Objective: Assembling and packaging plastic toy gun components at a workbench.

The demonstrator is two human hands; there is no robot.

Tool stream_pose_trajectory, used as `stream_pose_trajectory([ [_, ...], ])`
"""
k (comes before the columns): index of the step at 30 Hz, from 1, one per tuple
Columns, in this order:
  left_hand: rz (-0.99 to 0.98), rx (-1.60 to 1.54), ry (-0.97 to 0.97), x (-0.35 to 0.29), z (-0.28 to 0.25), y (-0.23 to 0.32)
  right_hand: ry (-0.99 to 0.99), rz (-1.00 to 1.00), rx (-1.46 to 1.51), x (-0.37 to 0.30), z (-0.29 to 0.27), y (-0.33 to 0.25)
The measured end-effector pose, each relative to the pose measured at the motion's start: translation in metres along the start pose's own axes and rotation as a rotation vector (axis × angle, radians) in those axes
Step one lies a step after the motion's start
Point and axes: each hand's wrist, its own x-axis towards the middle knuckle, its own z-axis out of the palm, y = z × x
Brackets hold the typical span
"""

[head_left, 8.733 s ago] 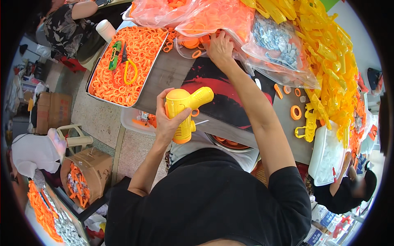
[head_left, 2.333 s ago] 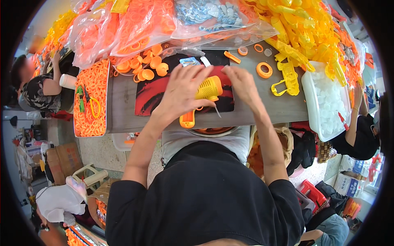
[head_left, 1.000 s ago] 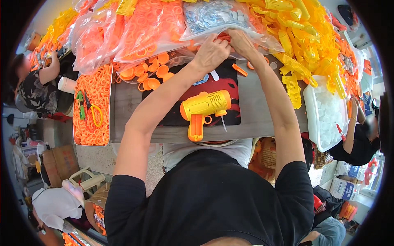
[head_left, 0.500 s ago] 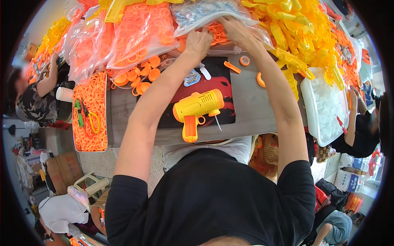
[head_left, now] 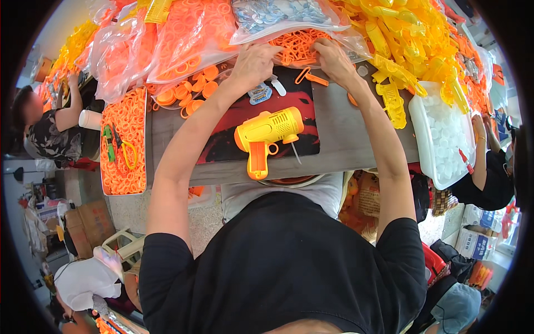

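Note:
A clear plastic bag (head_left: 356, 49) of small orange loop-shaped parts (head_left: 297, 47) lies open at the far side of the table. My left hand (head_left: 255, 65) is closed at the bag's left edge, fingers curled inward. At its right edge my right hand (head_left: 334, 62) is closed too, fingertips partly hidden against the plastic. Nearer me, a yellow and orange toy gun (head_left: 271, 133) rests on its side on a black and red mat (head_left: 222, 142), held by neither hand. A white piece (head_left: 278, 85) and a blue printed card (head_left: 260, 94) lie beyond it. An orange strip (head_left: 316, 80) sits below my right hand.
Bags of orange rings (head_left: 192, 33) and blue pieces (head_left: 283, 14) line the back. Yellow shells (head_left: 395, 39) pile up right, above a white tray (head_left: 425, 125). An orange-filled box (head_left: 119, 178) with cutters (head_left: 129, 153) stands left. Co-workers sit at both sides.
Both hands have drawn back toward me from under the bag of blue pieces. That bag sits farther back, exposing more orange parts. An orange loop now shows beside the orange strip.

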Motion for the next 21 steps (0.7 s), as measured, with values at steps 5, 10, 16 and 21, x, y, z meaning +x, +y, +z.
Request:
stream_pose_trajectory([
  [5, -0.057, -0.132, 0.127, -0.013, -0.015, 0.012, 0.059, -0.186, 0.026, -0.014, -0.001, -0.046],
  [10, -0.242, -0.484, 0.015, -0.077, -0.073, 0.040, -0.048, -0.235, -0.151, -0.035, 0.019, -0.014],
  [16, -0.355, -0.517, -0.145, -0.161, -0.090, 0.096, 0.068, -0.176, -0.083, -0.053, 0.007, -0.031],
  [21, -0.407, -0.548, -0.052, -0.152, -0.079, 0.102, 0.103, -0.243, -0.246, -0.059, 0.006, -0.034],
])
